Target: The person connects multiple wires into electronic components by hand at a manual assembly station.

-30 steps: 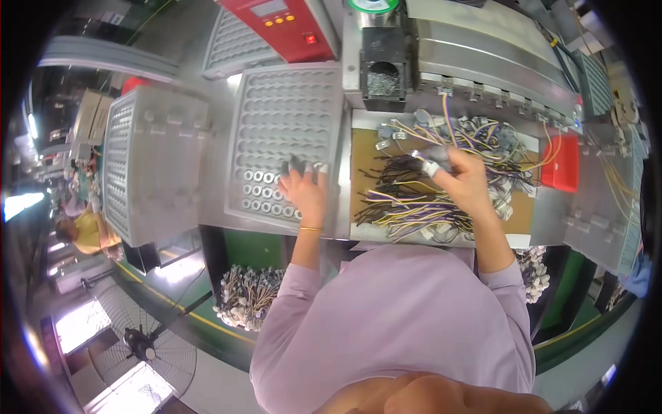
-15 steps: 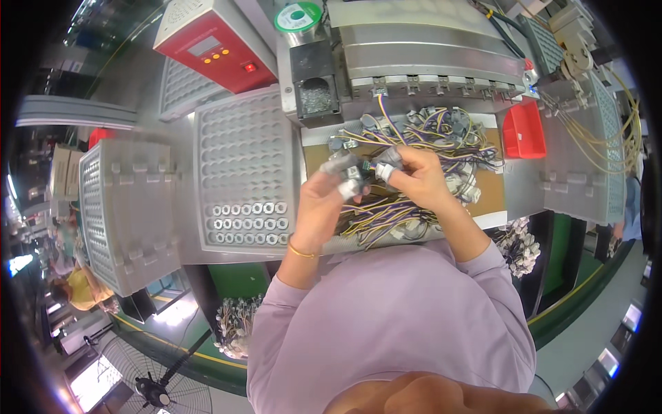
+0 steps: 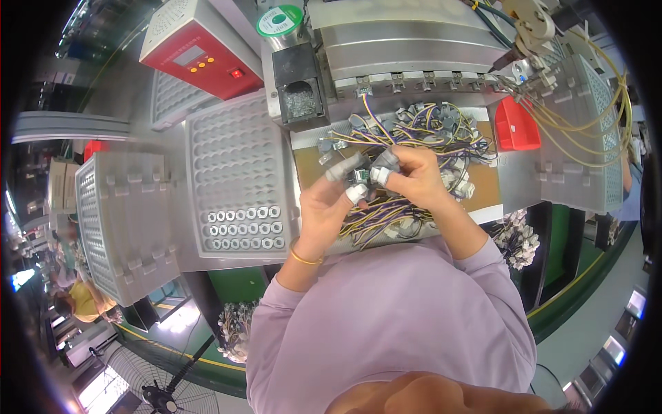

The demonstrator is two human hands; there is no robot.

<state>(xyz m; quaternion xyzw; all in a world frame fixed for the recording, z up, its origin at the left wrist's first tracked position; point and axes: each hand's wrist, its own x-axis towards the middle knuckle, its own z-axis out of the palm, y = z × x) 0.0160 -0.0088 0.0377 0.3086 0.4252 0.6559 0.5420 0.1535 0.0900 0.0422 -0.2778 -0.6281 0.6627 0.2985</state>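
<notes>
A grey machine (image 3: 414,48) stands behind the bench, a red control box (image 3: 203,52) to its left. A grey tray (image 3: 238,179) holding rings (image 3: 245,228) lies left of the wire pile (image 3: 420,134). A red bin (image 3: 516,127) sits right. Above the wires, left hand (image 3: 327,207) and right hand (image 3: 414,176) pinch a small part (image 3: 360,181) together.

Pale rubbery finger cots are covering the fingertips (image 3: 356,193) of the left hand (image 3: 324,210) and the right hand (image 3: 414,176). Plastic-sheathed wires (image 3: 414,131) are lying glossy over a matt brown board (image 3: 310,165). The grey plastic tray (image 3: 238,165) is looking dull, its metal rings (image 3: 245,228) shining. A smooth lilac cloth sleeve (image 3: 483,255) is showing matt.
</notes>
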